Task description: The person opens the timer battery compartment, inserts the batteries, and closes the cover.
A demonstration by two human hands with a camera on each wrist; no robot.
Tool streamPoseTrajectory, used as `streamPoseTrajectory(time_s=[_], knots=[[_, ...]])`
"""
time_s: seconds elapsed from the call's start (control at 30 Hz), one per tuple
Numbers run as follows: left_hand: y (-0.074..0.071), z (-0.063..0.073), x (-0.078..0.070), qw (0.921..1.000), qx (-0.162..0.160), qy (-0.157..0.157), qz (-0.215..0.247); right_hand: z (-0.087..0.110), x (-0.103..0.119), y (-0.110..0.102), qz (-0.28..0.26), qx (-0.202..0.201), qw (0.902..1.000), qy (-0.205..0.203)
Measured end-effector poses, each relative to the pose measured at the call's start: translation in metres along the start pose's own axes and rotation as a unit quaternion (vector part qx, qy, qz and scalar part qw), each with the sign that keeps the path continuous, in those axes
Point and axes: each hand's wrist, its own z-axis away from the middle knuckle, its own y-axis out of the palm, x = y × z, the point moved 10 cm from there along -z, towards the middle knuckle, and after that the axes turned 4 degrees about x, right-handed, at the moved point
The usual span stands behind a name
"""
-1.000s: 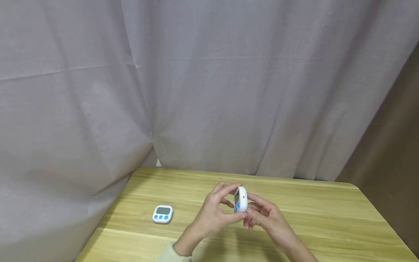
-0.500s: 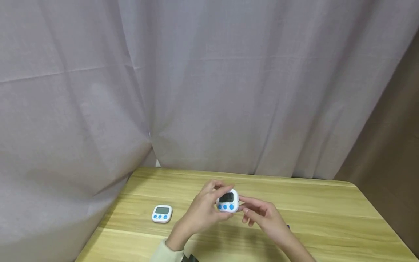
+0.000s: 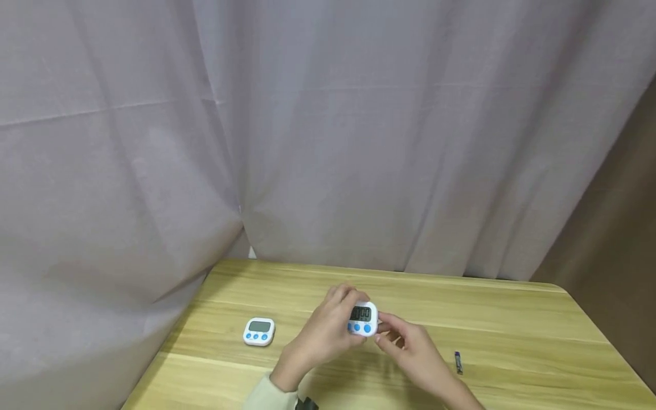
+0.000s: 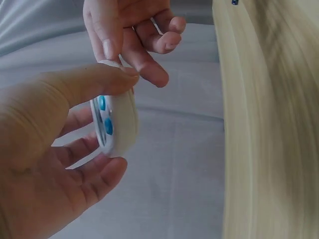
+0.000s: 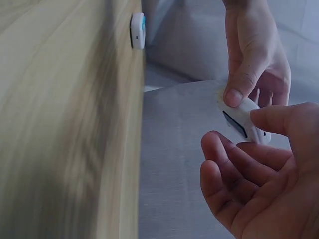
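Note:
A white kitchen timer (image 3: 367, 328) with blue buttons is held up over the table, its face toward the head view and zeros on its display. My left hand (image 3: 328, 327) grips it by the left side, thumb on the lower edge and fingers over the top. At its right edge, my right hand (image 3: 412, 353) pinches the timer between thumb and index finger, the other fingers loosely curled. In the right wrist view a dark slot-like patch (image 5: 234, 124) shows on the timer. A second white timer (image 3: 258, 332), its display blank, lies on the table at the left.
A small dark blue battery (image 3: 458, 363) lies on the wooden table (image 3: 523, 336) right of my right forearm. Grey curtain (image 3: 328, 171) hangs along the table's back and left sides.
The held timer has turned from edge-on to face the head view, and digits show on its display. The battery has come into view beside my right arm.

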Motion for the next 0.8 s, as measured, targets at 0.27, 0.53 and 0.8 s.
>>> streamPoseTrajectory(time_s=[0.27,0.53,0.8], knots=[[0.000,0.004,0.016,0.9997,0.015,-0.018,0.006,-0.016,-0.001,0.011,-0.024,0.020,0.9991,-0.028],[0.019,0.010,0.043,0.9938,0.030,-0.054,0.092,-0.038,-0.019,0.015,-0.013,0.046,0.9988,-0.015],[0.035,0.021,0.073,0.9925,0.058,-0.056,0.092,-0.046,-0.028,0.036,0.028,0.109,0.9929,-0.039]])
